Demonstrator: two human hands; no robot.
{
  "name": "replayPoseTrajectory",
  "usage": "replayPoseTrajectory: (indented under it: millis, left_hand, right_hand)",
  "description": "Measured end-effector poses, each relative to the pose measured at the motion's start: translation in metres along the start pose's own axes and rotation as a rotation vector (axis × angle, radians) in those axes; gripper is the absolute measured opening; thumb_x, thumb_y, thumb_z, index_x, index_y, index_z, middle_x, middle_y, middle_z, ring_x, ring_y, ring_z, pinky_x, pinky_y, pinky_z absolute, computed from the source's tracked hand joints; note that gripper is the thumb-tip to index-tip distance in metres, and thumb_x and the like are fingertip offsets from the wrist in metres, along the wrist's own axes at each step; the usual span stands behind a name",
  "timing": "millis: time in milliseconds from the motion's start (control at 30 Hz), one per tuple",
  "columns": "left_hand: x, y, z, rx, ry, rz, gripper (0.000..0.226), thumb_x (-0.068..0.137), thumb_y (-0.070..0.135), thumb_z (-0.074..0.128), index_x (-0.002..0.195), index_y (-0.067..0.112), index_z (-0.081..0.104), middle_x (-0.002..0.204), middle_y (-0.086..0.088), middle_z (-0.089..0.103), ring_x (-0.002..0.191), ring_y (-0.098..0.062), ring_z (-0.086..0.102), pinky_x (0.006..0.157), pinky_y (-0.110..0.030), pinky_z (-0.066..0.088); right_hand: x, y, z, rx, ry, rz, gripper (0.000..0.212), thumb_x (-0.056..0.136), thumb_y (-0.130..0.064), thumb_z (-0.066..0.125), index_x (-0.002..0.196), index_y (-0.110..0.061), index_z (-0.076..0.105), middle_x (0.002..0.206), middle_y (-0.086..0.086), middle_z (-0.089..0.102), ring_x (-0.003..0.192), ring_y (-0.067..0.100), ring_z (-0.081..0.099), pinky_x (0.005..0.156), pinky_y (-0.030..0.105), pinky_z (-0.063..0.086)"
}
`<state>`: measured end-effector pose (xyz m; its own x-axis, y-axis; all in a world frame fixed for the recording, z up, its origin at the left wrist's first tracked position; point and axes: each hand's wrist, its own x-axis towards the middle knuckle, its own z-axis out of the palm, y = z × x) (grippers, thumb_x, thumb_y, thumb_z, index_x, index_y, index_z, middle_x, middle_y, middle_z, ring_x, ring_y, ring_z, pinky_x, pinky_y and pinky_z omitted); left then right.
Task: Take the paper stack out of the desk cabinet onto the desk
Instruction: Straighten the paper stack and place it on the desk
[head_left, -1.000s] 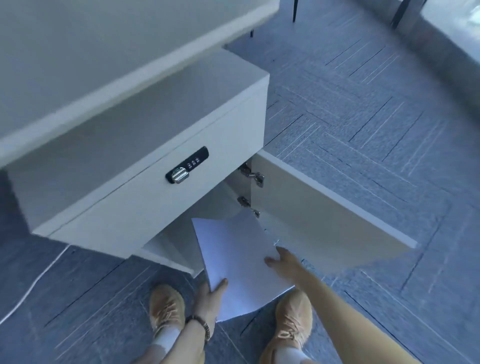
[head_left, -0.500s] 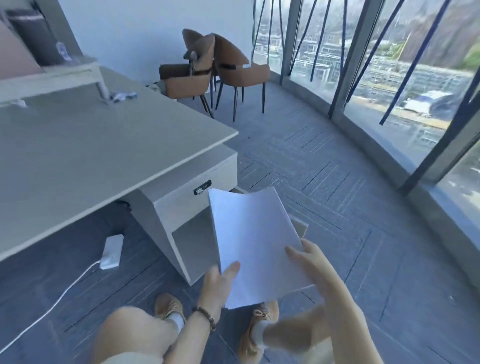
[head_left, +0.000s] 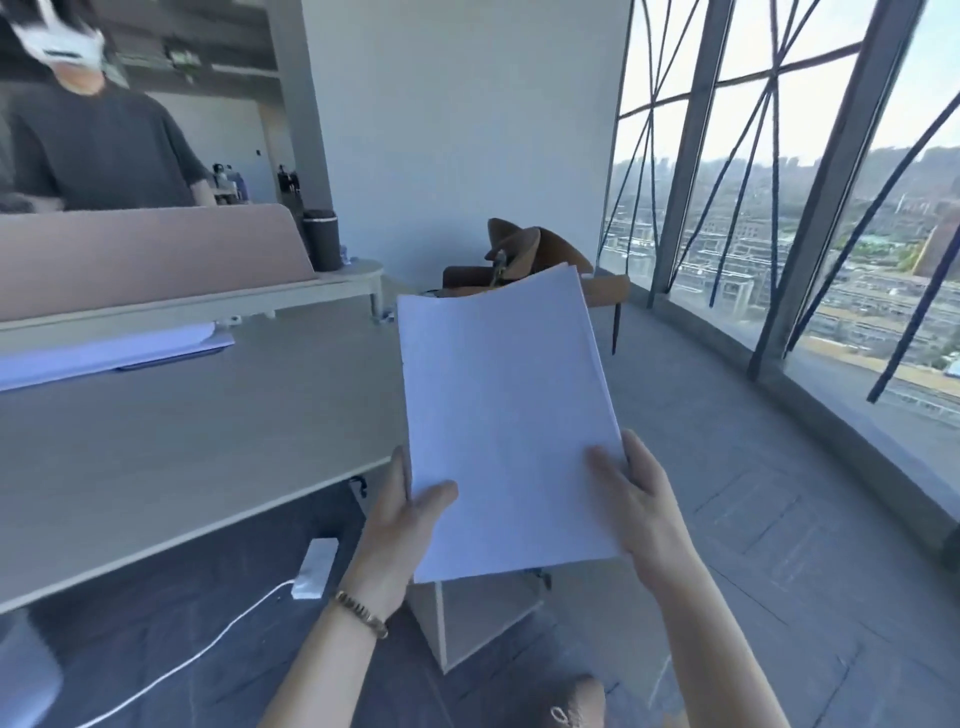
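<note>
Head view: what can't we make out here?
- Desk cabinet: mostly hidden behind the paper stack; door state unreadable.
- Left hand and right hand: fingers under the stack hidden.
- Stack underside: faces away.
- Papers on the desk at the left edge: blurred, cut off.

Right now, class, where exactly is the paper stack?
In the head view the paper stack is held in the air in both hands, left hand and right hand, just right of the desk edge, above the floor.
</note>
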<state>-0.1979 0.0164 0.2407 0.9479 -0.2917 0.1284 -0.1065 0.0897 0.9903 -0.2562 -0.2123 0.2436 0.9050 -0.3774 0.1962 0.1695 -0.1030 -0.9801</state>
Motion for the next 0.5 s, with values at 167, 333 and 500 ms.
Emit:
replayPoseTrajectory:
  millis: [167, 333, 500]
  left_hand:
    - [0.043, 0.002, -0.045, -0.033, 0.112, 0.023, 0.034, 0.097, 0.004, 0.053, 0.118, 0.029, 0.060, 0.120, 0.006, 0.071, 0.114, -0.016, 0.066, 0.099, -0.043, 0.050]
    - [0.111, -0.015, -0.084, 0.038, 0.193, 0.091, 0.039, 0.098, 0.004, 0.052, 0.120, 0.035, 0.059, 0.121, 0.016, 0.070, 0.114, -0.003, 0.065, 0.095, -0.027, 0.049]
    - [0.160, -0.033, -0.114, 0.054, 0.266, 0.094, 0.040, 0.098, 0.002, 0.051, 0.118, 0.035, 0.059, 0.117, 0.018, 0.072, 0.107, 0.001, 0.067, 0.082, -0.017, 0.054]
  right_hand:
    - [0.058, 0.002, 0.054, 0.024, -0.081, -0.028, 0.014, 0.103, -0.020, 0.052, 0.106, -0.018, 0.066, 0.086, -0.012, 0.071, 0.074, 0.009, 0.066, 0.060, 0.018, 0.050]
    - [0.136, 0.030, 0.108, 0.026, -0.138, 0.014, 0.015, 0.096, -0.031, 0.054, 0.103, -0.023, 0.065, 0.096, 0.000, 0.073, 0.088, 0.026, 0.069, 0.076, 0.043, 0.055]
    - [0.194, 0.053, 0.144, 0.043, -0.289, 0.022, 0.031, 0.088, -0.025, 0.047, 0.113, -0.027, 0.064, 0.115, 0.003, 0.070, 0.105, 0.023, 0.067, 0.092, 0.046, 0.052]
